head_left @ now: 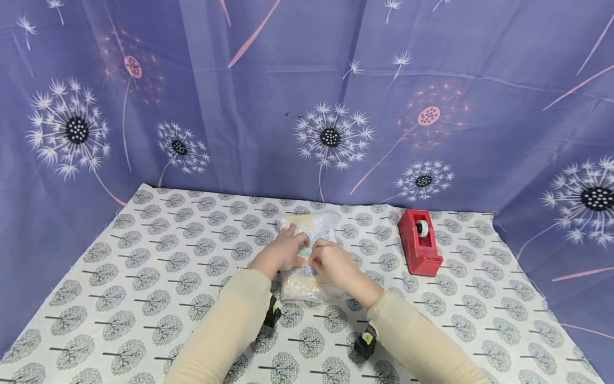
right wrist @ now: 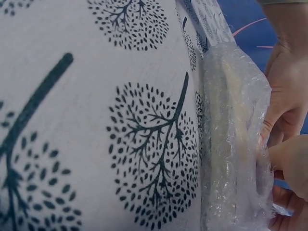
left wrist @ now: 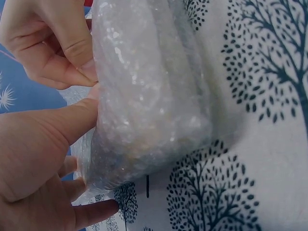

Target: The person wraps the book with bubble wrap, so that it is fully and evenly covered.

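Note:
A flat parcel in clear bubble wrap (head_left: 299, 290) lies on the patterned cloth between both hands. Pale yellowish and whitish contents show through the plastic. My left hand (head_left: 284, 250) rests on top of it with fingers spread; in the left wrist view its thumb (left wrist: 72, 118) presses at the wrap's upper edge. Close beside that thumb, my right hand (head_left: 336, 266) pinches at the wrap between thumb and bent forefinger. What exactly lies between those fingertips is too small to tell. From the right wrist view, the bubble wrap (right wrist: 233, 144) appears side-on, partly covering the fingers.
A red tape dispenser (head_left: 419, 242) with a white roll stands to the right of the parcel. The table cloth (head_left: 158, 298) carries printed trees. Behind it hangs a purple curtain (head_left: 268, 106) with dandelion prints. A black wrist camera (head_left: 366, 342) sits under the right sleeve.

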`<state>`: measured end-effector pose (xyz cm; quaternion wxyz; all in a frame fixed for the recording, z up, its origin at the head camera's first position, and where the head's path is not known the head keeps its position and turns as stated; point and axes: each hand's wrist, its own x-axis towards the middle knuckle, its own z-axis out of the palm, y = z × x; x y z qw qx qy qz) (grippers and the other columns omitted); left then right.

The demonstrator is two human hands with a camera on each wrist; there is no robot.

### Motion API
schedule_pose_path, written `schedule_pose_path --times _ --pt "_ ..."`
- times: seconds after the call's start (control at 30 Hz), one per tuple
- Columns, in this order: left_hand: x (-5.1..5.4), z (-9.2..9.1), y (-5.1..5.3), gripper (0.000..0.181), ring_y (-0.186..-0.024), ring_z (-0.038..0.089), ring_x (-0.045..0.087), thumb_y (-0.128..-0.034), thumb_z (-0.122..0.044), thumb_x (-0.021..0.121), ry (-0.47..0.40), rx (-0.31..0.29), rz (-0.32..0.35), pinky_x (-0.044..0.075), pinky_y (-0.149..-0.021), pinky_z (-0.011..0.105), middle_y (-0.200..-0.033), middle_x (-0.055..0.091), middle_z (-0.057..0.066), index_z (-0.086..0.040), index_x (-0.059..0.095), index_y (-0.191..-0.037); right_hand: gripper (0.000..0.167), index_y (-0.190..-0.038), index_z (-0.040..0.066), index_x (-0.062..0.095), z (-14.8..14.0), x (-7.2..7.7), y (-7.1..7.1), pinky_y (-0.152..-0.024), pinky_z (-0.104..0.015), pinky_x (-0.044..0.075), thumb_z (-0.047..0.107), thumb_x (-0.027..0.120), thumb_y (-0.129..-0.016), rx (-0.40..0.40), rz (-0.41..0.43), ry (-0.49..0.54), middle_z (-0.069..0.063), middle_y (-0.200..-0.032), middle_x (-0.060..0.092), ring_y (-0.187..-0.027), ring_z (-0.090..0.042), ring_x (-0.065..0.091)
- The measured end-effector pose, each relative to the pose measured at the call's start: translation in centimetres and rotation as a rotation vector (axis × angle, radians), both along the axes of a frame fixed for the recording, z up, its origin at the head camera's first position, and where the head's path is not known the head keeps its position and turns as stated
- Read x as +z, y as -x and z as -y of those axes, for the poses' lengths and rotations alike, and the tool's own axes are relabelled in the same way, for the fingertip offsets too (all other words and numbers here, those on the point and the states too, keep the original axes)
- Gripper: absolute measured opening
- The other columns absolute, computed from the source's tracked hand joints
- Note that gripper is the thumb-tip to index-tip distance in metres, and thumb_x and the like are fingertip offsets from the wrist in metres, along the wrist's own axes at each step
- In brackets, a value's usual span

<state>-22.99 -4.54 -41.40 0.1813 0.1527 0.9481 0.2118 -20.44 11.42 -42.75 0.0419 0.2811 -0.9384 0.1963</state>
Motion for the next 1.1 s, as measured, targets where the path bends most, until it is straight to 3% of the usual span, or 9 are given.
schedule_pose_path --times 0.5,0.6,0.77,0.93,1.1 --pt "0.2 0.0 0.0 0.036 -0.145 0.042 0.008 -0.0844 -0.025 0.069 -0.019 -0.011 0.008 0.023 -0.111 0.064 -0.158 0.006 0.021 -0.021 0.054 -0.117 0.015 -0.077 0.010 0.076 -0.1 0.5 0.0 -0.067 -0.021 0.051 -0.003 0.067 -0.076 0.041 0.011 -0.085 0.003 -0.081 0.059 -0.074 -0.011 0.055" --pt "0.2 0.1 -0.1 0.036 -0.145 0.042 0.007 -0.0836 -0.026 0.069 -0.033 -0.004 0.009 0.021 -0.110 0.065 -0.158 0.006 0.021 -0.021 0.055 -0.116 0.017 -0.082 0.010 0.077 -0.2 0.7 -0.3 -0.065 -0.020 0.050 -0.003 0.066 -0.076 0.068 0.025 -0.118 0.001 -0.082 0.057 -0.075 -0.012 0.054" --pt "-0.1 0.5 -0.1 0.037 -0.145 0.041 0.005 -0.0846 -0.028 0.068 -0.091 0.004 0.004 0.017 -0.111 0.066 -0.158 0.005 0.019 -0.021 0.056 -0.119 0.019 -0.098 0.007 0.075 -0.5 1.4 -0.8 -0.072 -0.025 0.052 0.006 0.068 -0.080 0.094 0.067 -0.161 -0.003 -0.092 0.062 -0.083 -0.017 0.056" --pt "-0.5 0.9 -0.1 0.031 -0.146 0.039 0.004 -0.0899 -0.024 0.062 -0.145 0.006 0.004 0.012 -0.113 0.064 -0.159 0.004 0.016 -0.021 0.058 -0.121 0.022 -0.103 0.004 0.073 -0.8 1.8 -1.3 -0.079 -0.029 0.053 0.009 0.066 -0.083 0.077 0.138 -0.130 -0.005 -0.097 0.065 -0.089 -0.017 0.058" --pt "-0.6 1.0 -0.1 0.028 -0.145 0.039 0.012 -0.0922 -0.015 0.056 -0.114 0.021 -0.058 0.014 -0.114 0.063 -0.159 0.011 0.015 -0.024 0.061 -0.118 0.016 -0.093 0.006 0.075 -1.1 1.8 -1.4 -0.083 -0.033 0.053 0.008 0.061 -0.085 0.099 0.134 -0.057 -0.002 -0.092 0.066 -0.090 -0.016 0.058"
